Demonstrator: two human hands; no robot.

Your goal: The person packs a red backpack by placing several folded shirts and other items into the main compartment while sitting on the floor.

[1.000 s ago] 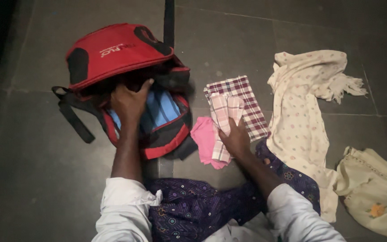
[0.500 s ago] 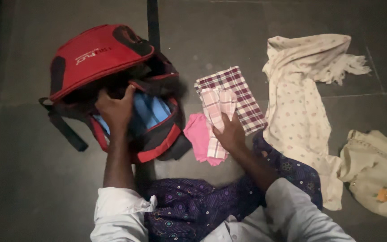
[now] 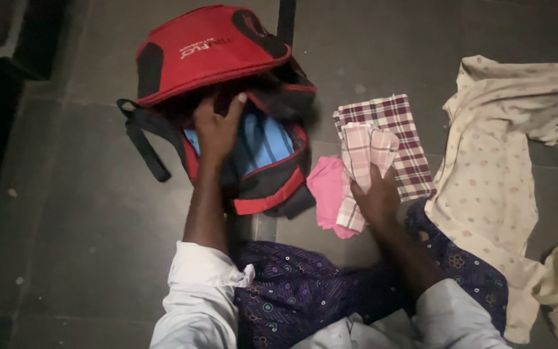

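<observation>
Two hands are at work in the single head view, each on its own thing. The left hand [image 3: 216,129] reaches into the mouth of the red backpack [image 3: 208,48], which lies on the dark tiled floor [image 3: 85,226] at the far left; its fingers curl over the dark inner edge of the opening, thumb spread toward the right, just above a blue striped cloth [image 3: 263,142] that shows inside the bag — whether the fingers pinch that edge or merely press on it cannot be told. The right hand [image 3: 377,197] lies flat, fingers extended and unclenched, on the near end of a pale pink checked cloth [image 3: 364,152]. This folded cloth runs as a long strip from near to far, its long axis almost in line with the forearm, so the strip extends straight away from the fingertips. It partly overlies a maroon checked cloth [image 3: 398,139] to the right and a plain pink cloth [image 3: 327,187] to the left. The bag opening lies to the left of the strip, with only a narrow gap of floor between — the right hand is the nearer to the cloths. A cream dotted garment [image 3: 485,181] spreads at the far right, well apart from both hands.
</observation>
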